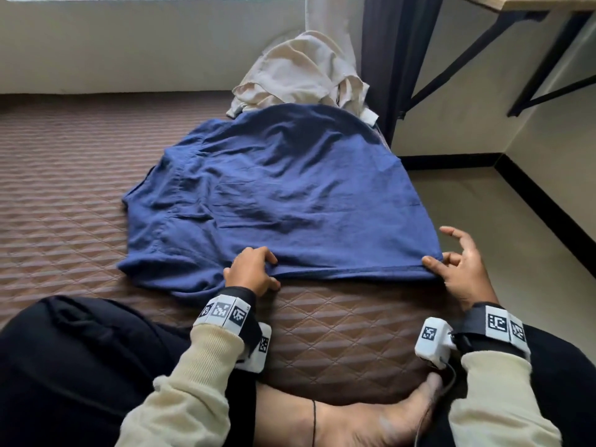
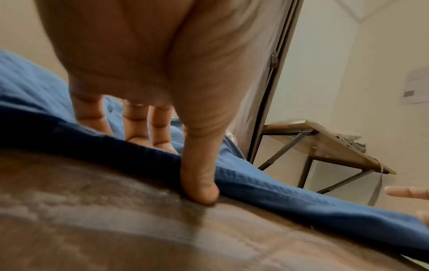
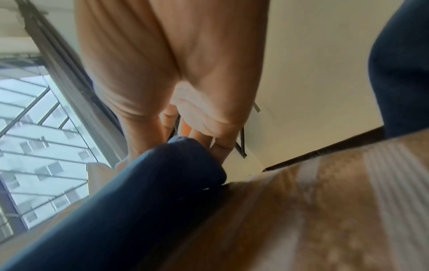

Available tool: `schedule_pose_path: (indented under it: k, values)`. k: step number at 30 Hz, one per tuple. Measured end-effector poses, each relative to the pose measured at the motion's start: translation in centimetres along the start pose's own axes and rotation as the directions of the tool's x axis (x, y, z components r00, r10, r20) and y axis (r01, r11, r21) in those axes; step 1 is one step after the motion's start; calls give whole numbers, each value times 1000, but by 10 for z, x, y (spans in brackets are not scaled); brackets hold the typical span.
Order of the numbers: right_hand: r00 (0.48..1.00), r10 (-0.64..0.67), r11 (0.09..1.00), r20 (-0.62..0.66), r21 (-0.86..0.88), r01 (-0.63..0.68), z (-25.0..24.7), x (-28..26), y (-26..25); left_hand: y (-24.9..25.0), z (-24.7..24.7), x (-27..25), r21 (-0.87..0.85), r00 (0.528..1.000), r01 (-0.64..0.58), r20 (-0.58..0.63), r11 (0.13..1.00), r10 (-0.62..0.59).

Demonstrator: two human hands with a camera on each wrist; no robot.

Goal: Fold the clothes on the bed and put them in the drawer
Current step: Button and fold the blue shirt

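Observation:
A blue shirt [image 1: 283, 195] lies spread on the brown quilted bed [image 1: 58, 175], its hem towards me. My left hand [image 1: 254, 269] pinches the hem near its left part, thumb under and fingers on top of the blue shirt [image 2: 267, 194]. My right hand [image 1: 451, 266] pinches the hem's right corner between thumb and a finger, the other fingers spread loosely above. In the right wrist view the blue shirt [image 3: 162, 176] bunches at my fingertips. A crumpled cream garment [image 1: 300, 72] sits beyond the shirt at the bed's far end.
The bed's right edge drops to a pale floor [image 1: 483, 221] with a black skirting. A wall-mounted wooden shelf [image 1: 529, 4] on black brackets hangs at the upper right. A dark curtain [image 1: 393, 59] stands beside the window. My legs and bare foot [image 1: 371, 417] lie on the near bed.

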State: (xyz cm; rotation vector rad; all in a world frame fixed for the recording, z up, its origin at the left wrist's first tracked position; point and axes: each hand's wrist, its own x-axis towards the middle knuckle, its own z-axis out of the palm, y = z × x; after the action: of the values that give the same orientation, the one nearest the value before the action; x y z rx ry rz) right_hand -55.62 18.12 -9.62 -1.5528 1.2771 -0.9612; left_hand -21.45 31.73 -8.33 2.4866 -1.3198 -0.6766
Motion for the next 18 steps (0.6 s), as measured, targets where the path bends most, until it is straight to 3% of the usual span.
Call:
schedule_pose_path:
  k: [5, 9, 12, 15, 18]
  values:
    - [962, 40, 992, 270, -125, -6, -2, -6, -3, -2, -7, -6, -34, 995, -38, -91, 999, 35]
    - [991, -79, 972, 112, -213, 101, -15, -1, -2, -7, -18, -14, -16, 995, -101, -19, 995, 101]
    - [993, -80, 983, 90, -158, 94, -22, -1, -1, -11, -24, -17, 57, 990, -129, 64, 990, 125]
    - [993, -5, 983, 115, -180, 26, -23, -4, 7, -12, -20, -18, 188, 998, -30, 57, 982, 19]
    - [1000, -23, 970, 12, -243, 25, -25, -1, 12, -11, -20, -18, 271, 995, 83, -68, 959, -67]
